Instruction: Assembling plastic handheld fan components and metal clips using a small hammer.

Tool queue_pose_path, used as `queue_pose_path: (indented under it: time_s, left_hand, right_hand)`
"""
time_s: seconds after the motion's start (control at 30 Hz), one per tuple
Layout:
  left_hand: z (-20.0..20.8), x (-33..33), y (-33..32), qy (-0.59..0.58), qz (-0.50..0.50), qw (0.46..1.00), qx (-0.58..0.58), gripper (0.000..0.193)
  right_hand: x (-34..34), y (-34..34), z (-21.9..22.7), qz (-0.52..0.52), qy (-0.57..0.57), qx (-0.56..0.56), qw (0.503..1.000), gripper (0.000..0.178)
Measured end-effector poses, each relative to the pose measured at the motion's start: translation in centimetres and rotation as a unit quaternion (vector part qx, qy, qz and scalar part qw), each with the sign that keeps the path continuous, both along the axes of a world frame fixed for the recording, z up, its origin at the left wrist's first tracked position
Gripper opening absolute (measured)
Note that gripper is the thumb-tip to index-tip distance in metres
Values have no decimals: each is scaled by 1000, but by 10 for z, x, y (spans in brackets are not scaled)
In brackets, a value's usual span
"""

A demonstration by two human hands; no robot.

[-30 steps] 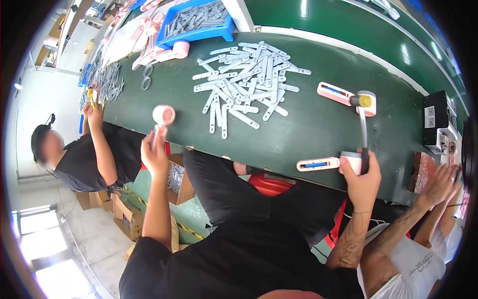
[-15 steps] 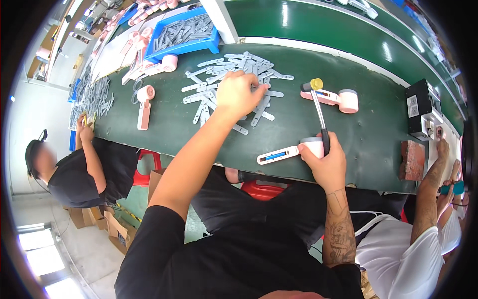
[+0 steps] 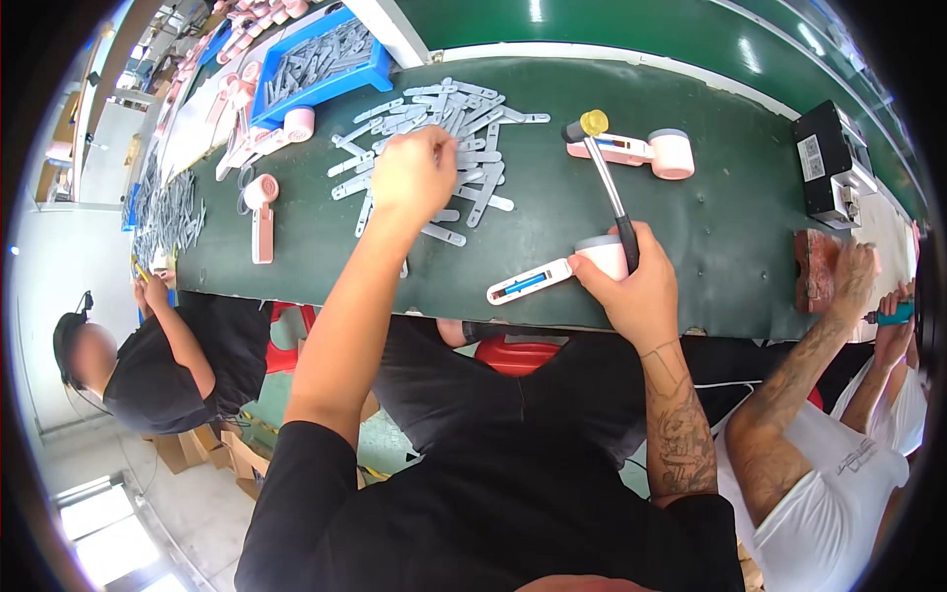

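My left hand point(image 3: 412, 178) reaches out over a heap of grey flat plastic strips point(image 3: 449, 123) on the green conveyor belt point(image 3: 730, 227), fingers curled down onto the strips. My right hand point(image 3: 636, 286) grips the black handle of a small mallet point(image 3: 604, 168) with a yellow and black head, and also rests on the round end of an open white handheld fan body point(image 3: 552, 276) lying near the belt's front edge. A pink handheld fan point(image 3: 641, 151) lies just beyond the mallet head.
Another pink fan point(image 3: 260, 212) lies to the left on the belt. A blue tray point(image 3: 321, 64) of grey strips stands at the back left. A black box point(image 3: 834, 163) sits at the right. One seated person point(image 3: 138, 365) works at left, another's tattooed arm point(image 3: 789, 395) at right.
My left hand has gone from holding a pink fan at the belt's near edge to reaching out onto the strip heap; that fan now lies on the belt. The mallet has tilted away.
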State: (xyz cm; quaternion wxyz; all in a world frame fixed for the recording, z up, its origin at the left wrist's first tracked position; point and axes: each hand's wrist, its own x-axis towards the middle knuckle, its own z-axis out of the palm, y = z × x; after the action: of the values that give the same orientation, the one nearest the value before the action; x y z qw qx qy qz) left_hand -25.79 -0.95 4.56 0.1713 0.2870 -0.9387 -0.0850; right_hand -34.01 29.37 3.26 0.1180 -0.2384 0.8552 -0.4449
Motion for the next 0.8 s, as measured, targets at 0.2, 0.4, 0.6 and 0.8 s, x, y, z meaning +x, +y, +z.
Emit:
queue_pose_path:
  time_s: [0.2, 0.4, 0.6, 0.8]
  left_hand:
    - [28, 55, 107, 112, -240, 930, 257, 34]
    - [-11, 50, 125, 185, -248, 938, 156, 22]
    - [-18, 27, 131, 206, -261, 929, 163, 22]
    - [-17, 22, 131, 193, -250, 938, 142, 22]
  right_hand:
    - [6, -1, -5, -33, 13, 7, 999, 53]
    - [5, -11, 0, -58, 20, 6, 998, 60]
    - [-6, -7, -6, -72, 39, 3, 997, 61]
    - [-2, -12, -12, -102, 58, -3, 993, 69]
